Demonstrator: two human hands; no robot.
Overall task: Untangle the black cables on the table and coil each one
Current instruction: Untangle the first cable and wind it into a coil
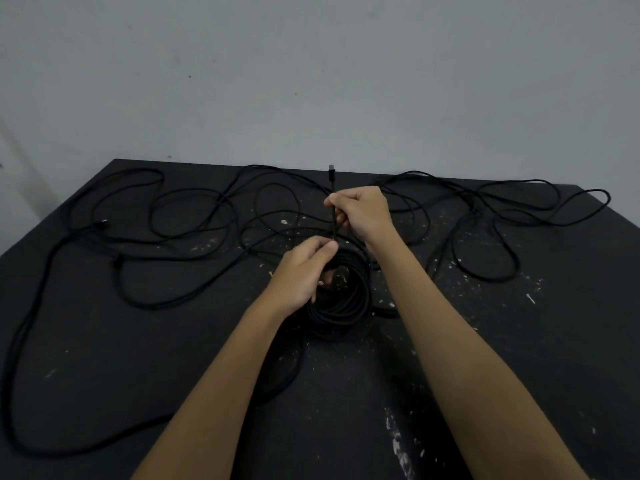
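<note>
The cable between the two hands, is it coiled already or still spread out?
Coiled: the cable forms stacked loops at the left hand; only its plug end stands free above the right hand.

This looks like a plain workroom or workshop corner rather than a home or an office. The tabletop is a large, matt black board, speckled with pale flecks that look like dried paint, thickest toward the near right and around the middle. Its far edge stands against a bare grey-white wall, unpainted-looking and dull, with a few small dark marks and nothing hung on it. The light is dim and flat. Long black cables lie in loose loops from left to right across the board, one wound into a coil near the middle.
</note>
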